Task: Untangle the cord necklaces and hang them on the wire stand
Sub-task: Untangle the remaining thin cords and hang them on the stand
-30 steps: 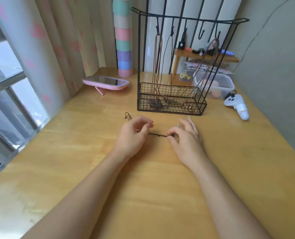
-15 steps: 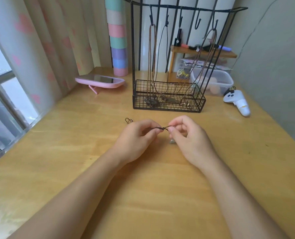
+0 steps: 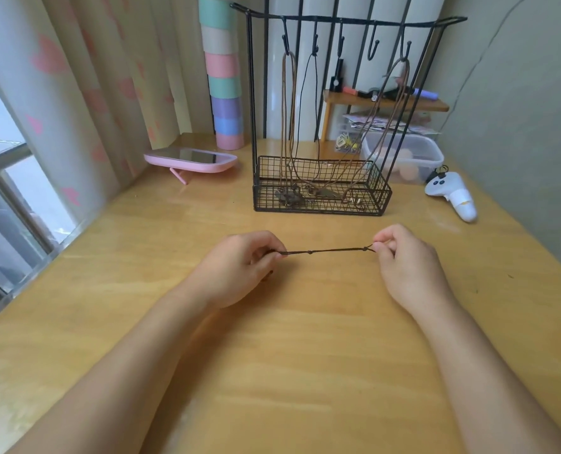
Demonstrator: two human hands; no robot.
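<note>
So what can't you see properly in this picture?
Head view:
Rest of the dark cord: hidden inside the left hand and right hand pinching it.
Pendants in the wire stand: too small, behind its mesh.
Pastel striped column: top cut off by the frame edge.
Plastic box contents: blurred behind its cloudy walls.

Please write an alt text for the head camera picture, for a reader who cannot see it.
Two bare hands pull a dark cord necklace straight between them over a wooden table: the left hand pinches one end, the right hand the other. Behind them a black wire stand holds other necklaces on its hooks, their lower ends in its basket.
</note>
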